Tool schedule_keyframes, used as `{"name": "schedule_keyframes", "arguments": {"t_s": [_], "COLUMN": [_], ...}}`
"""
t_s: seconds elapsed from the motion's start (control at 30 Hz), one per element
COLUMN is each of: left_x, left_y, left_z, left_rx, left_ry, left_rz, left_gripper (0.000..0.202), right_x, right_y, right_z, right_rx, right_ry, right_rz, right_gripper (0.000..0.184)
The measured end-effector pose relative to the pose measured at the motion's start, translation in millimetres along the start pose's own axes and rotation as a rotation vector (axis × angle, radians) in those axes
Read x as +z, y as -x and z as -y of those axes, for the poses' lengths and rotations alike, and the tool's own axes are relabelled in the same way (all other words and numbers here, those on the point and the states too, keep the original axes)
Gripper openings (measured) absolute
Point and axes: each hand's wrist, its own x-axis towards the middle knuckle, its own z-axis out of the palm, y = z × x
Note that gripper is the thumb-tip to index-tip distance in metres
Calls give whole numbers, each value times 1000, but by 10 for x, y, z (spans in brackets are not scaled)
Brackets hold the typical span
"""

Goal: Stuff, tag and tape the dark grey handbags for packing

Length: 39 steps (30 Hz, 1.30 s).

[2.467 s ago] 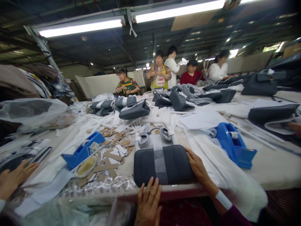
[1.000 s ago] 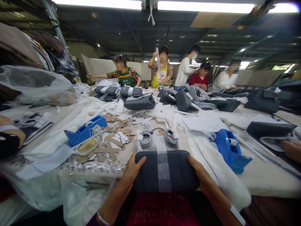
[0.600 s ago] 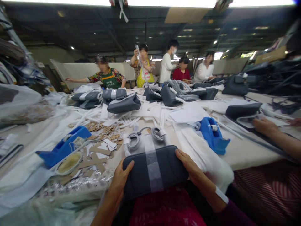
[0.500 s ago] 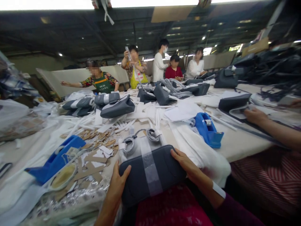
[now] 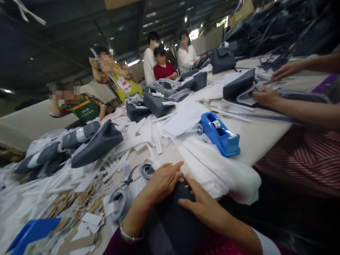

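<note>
A dark grey bag [image 5: 172, 221] lies at the table's near edge, partly over my lap. My left hand [image 5: 162, 183] rests on its top edge with the fingers stretched out to the right. My right hand [image 5: 201, 204] lies flat on the bag beside it, fingers and thumb spread. Neither hand is wrapped round anything. The bag's paper-wrapped handles [image 5: 143, 170] stick out just beyond my left hand.
A blue tape dispenser [image 5: 220, 134] stands to the right, past a heap of white wrapping [image 5: 220, 170]. Another blue dispenser [image 5: 29, 232] shows at bottom left among cardboard scraps [image 5: 79, 202]. Grey bags [image 5: 92, 142] lie further back. A co-worker's hands [image 5: 265, 97] work at the right; several people stand opposite.
The view has swung right and tilted. The bag has come nearer over the table edge. My hands left the bag's two ends and now lie close together on top of it.
</note>
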Motion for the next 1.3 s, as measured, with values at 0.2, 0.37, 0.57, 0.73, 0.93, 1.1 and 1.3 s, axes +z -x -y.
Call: {"name": "schedule_keyframes", "arguments": {"t_s": [0.2,0.37,0.57,0.73,0.93,1.1,1.3], "left_x": [53,31,22,70,120,183,339], "left_y": [-63,-47,9,40,19,30,64], "left_z": [105,179,253,237,115,52,132], "left_rx": [3,59,39,-61,-109,-175,-188], "left_ry": [-105,-125,-129,-72,-177,-270,-370], "left_rz": [124,133,101,54,-68,-141,-232], "left_gripper": [36,37,42,50,55,21,14], "right_x": [-284,-295,-185,-97,37,88,55], "right_y": [85,-41,-254,-498,-526,-474,-487], "right_z": [1,-60,7,65,-34,-57,-240], "right_rx": [296,320,163,179,-16,-115,-140], "right_ry": [-261,-280,-274,-434,-607,-474,-300], "right_rz": [146,207,205,262,278,279,265], "right_gripper": [96,102,104,118,109,106,105]}}
